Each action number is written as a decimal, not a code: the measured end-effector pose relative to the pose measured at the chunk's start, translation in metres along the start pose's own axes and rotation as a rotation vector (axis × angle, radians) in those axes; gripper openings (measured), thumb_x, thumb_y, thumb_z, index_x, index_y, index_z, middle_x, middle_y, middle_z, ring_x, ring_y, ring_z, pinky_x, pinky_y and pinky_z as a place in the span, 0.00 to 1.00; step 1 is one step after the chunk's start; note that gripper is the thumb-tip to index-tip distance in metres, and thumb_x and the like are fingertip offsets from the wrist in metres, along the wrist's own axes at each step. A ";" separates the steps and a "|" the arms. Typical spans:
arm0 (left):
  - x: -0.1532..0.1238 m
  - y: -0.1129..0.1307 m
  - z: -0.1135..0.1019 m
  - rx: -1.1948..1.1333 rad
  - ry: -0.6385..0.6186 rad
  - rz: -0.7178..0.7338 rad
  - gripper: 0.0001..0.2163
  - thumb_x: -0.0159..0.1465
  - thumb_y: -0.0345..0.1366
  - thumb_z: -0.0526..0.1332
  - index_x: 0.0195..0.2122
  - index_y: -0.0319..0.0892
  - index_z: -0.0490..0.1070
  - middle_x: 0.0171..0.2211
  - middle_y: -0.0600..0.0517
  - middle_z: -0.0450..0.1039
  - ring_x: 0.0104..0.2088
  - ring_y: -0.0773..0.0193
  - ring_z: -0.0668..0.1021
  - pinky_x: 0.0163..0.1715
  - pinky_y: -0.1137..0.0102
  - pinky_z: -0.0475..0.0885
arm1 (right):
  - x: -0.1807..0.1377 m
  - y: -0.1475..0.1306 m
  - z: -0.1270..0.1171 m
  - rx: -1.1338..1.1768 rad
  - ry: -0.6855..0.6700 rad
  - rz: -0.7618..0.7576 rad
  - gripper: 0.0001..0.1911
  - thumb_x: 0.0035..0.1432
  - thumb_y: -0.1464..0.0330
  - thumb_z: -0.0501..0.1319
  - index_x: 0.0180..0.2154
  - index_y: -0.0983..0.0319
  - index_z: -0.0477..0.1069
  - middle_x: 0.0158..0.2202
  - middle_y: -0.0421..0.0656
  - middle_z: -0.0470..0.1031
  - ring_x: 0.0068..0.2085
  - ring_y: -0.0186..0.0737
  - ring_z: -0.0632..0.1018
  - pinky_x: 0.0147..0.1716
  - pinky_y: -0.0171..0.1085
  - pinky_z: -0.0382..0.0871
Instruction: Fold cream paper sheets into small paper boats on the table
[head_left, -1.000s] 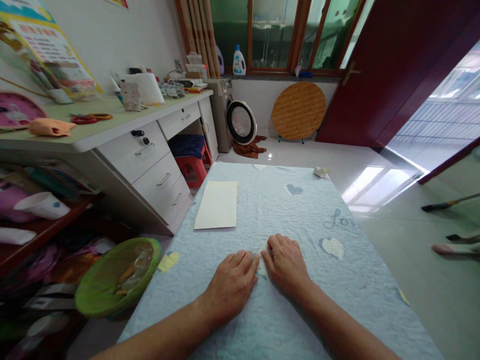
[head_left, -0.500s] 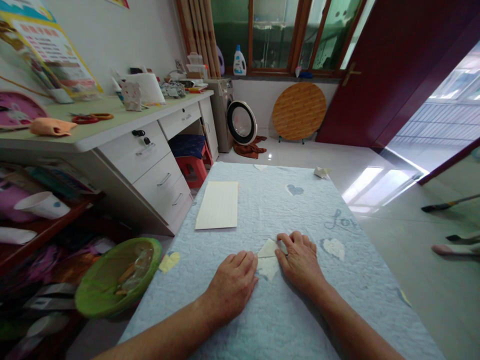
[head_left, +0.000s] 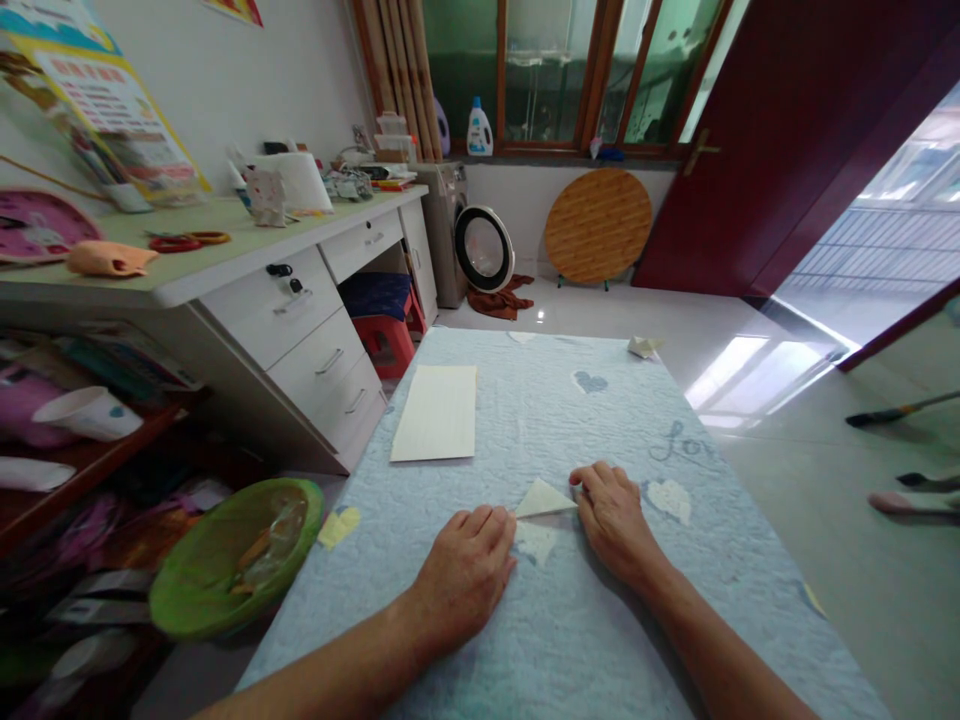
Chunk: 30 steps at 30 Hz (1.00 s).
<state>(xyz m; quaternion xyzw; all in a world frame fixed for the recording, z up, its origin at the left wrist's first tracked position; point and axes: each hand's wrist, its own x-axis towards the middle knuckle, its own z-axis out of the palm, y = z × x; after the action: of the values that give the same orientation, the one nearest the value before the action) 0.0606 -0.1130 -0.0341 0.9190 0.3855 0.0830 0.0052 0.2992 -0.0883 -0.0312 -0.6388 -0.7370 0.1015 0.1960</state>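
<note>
A small piece of pale folded paper (head_left: pixel 545 498), triangular in outline, lies on the cloth-covered table (head_left: pixel 570 640) between my hands. My left hand (head_left: pixel 469 562) rests palm down with its fingers together, closed over the paper's left corner. At the right corner is my right hand (head_left: pixel 611 512), its fingers bent and its thumb and forefinger closed at the paper's tip. Beyond my left hand lies a stack of pale lined paper (head_left: pixel 437 412). A small folded paper piece (head_left: pixel 643 346) sits at the table's far right corner.
A green basket (head_left: pixel 169 590) with wrappings inside stands left of the table. Further off are a white desk (head_left: pixel 300 320), a red stool (head_left: pixel 386 335) and a washing machine (head_left: pixel 448 240) with its door open. A round wooden tabletop (head_left: pixel 598 225) leans against the wall.
My right hand has slid right along the paper to its right corner, uncovering more of the triangle. My left hand has stayed at the left corner.
</note>
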 end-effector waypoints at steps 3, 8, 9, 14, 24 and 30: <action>0.001 0.000 -0.002 -0.024 -0.018 -0.017 0.18 0.67 0.33 0.55 0.57 0.35 0.65 0.52 0.42 0.71 0.49 0.51 0.72 0.48 0.58 0.69 | 0.003 -0.002 0.000 0.164 0.011 -0.044 0.15 0.57 0.75 0.48 0.37 0.61 0.72 0.36 0.46 0.72 0.41 0.46 0.69 0.43 0.44 0.58; 0.004 0.001 -0.009 -0.072 -0.053 -0.037 0.18 0.67 0.33 0.56 0.57 0.36 0.65 0.51 0.42 0.70 0.49 0.50 0.71 0.49 0.56 0.69 | 0.003 -0.006 -0.001 0.330 -0.029 -0.066 0.17 0.50 0.74 0.52 0.42 0.63 0.72 0.36 0.45 0.74 0.40 0.45 0.70 0.43 0.44 0.60; 0.005 0.001 -0.012 -0.087 -0.066 -0.047 0.17 0.66 0.33 0.56 0.56 0.36 0.66 0.51 0.42 0.71 0.49 0.50 0.71 0.49 0.56 0.69 | 0.002 -0.007 -0.001 0.320 -0.034 -0.080 0.19 0.50 0.73 0.54 0.45 0.63 0.71 0.37 0.45 0.74 0.40 0.46 0.70 0.44 0.45 0.60; 0.023 0.000 -0.035 -0.183 -0.165 -0.124 0.08 0.64 0.36 0.61 0.43 0.41 0.71 0.43 0.46 0.72 0.45 0.52 0.73 0.46 0.59 0.71 | 0.000 -0.011 0.005 0.279 -0.027 -0.151 0.18 0.52 0.73 0.60 0.47 0.61 0.69 0.39 0.45 0.73 0.42 0.46 0.71 0.45 0.45 0.60; 0.062 -0.001 -0.034 -0.553 -0.032 -0.226 0.17 0.61 0.30 0.63 0.51 0.41 0.67 0.49 0.46 0.68 0.47 0.57 0.74 0.47 0.64 0.71 | 0.001 -0.014 -0.003 0.574 0.011 -0.202 0.04 0.57 0.73 0.58 0.36 0.59 0.68 0.35 0.41 0.70 0.40 0.41 0.71 0.41 0.40 0.64; 0.063 0.000 -0.024 -1.074 0.033 -0.245 0.08 0.59 0.29 0.64 0.40 0.42 0.73 0.40 0.51 0.72 0.37 0.62 0.77 0.36 0.70 0.72 | 0.001 -0.015 -0.010 0.699 0.013 -0.124 0.04 0.56 0.70 0.60 0.36 0.59 0.68 0.33 0.39 0.69 0.36 0.38 0.71 0.38 0.37 0.64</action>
<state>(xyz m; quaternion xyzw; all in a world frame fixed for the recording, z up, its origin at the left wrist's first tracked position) 0.1009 -0.0697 -0.0011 0.7341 0.3933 0.2810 0.4769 0.2892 -0.0905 -0.0162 -0.4877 -0.6940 0.3312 0.4133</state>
